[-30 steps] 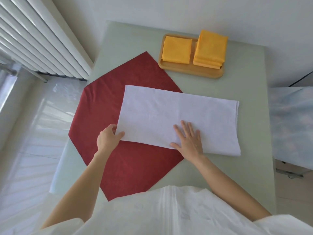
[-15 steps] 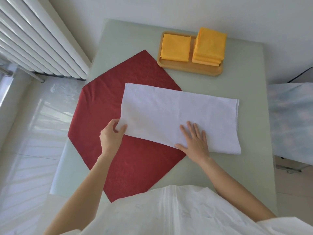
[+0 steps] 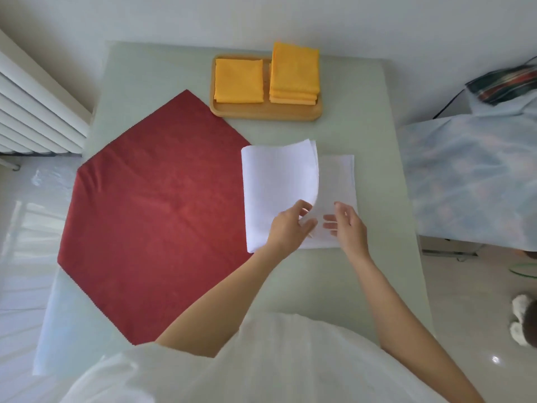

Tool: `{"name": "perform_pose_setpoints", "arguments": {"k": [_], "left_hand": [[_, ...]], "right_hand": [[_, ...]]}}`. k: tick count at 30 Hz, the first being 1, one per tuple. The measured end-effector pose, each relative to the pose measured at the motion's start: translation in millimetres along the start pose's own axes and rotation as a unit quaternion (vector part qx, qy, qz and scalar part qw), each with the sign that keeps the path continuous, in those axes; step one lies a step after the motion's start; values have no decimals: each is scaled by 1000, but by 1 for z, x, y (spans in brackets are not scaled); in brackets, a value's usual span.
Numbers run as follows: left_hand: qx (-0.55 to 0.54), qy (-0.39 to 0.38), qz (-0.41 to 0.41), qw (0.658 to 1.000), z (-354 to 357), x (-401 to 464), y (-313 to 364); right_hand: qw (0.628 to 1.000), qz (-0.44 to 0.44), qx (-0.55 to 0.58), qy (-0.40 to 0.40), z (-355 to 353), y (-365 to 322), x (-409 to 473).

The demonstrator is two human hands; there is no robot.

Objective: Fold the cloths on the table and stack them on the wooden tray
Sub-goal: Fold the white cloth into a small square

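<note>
1. The left hand [image 3: 290,225] pinched the near corner of the white cloth [image 3: 279,193] between thumb and fingers, holding the folded-over flap raised above the layer beneath it.
2. The right hand [image 3: 347,228] hovered just beside the left with its fingers loosely spread and relaxed, gripping nothing; whether its fingertips touched the lower layer could not be told.
3. The white cloth lay on the pale green table [image 3: 374,117], near the middle, its left edge overlapping the right corner of the red cloth [image 3: 157,210].
4. The red cloth lay spread flat and unfolded over the left part of the table, one corner hanging past the left edge.
5. The wooden tray [image 3: 267,113] stood at the far side of the table, well apart from the hands.
6. On the tray lay 1 folded yellow cloth [image 3: 239,81] at the left and a stack of folded yellow cloths [image 3: 295,72] at the right, the 2 just beside each other.
7. A white radiator [image 3: 32,112] stood at the left of the table.
</note>
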State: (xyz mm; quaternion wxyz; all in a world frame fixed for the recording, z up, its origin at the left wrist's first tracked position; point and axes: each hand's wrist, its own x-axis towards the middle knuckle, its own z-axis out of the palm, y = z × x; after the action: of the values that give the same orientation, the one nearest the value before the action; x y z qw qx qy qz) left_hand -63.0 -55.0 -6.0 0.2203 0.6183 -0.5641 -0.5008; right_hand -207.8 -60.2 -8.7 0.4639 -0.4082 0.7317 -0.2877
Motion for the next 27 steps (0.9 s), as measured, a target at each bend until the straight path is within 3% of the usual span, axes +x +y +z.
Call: {"name": "perform_pose_setpoints", "arguments": {"k": [3,9,15,19,27], "left_hand": [[83,-32,44,995,22,3,-20],[270,67,166,946,-6,-19,-74],[309,66,195,928,-25,-28,-94],[325,75,234,913,-30,-29,-94],[379,39,256,889,-29,-30,-95]], "right_hand": [[990,52,-128,-17,-5,9,9],[972,17,-236,-2,6,18,16],[952,-74,-276,113,-20,33,11],[949,-58,-285,120,-29,53,14],[943,-107,-277,149,-33,68,12]]}}
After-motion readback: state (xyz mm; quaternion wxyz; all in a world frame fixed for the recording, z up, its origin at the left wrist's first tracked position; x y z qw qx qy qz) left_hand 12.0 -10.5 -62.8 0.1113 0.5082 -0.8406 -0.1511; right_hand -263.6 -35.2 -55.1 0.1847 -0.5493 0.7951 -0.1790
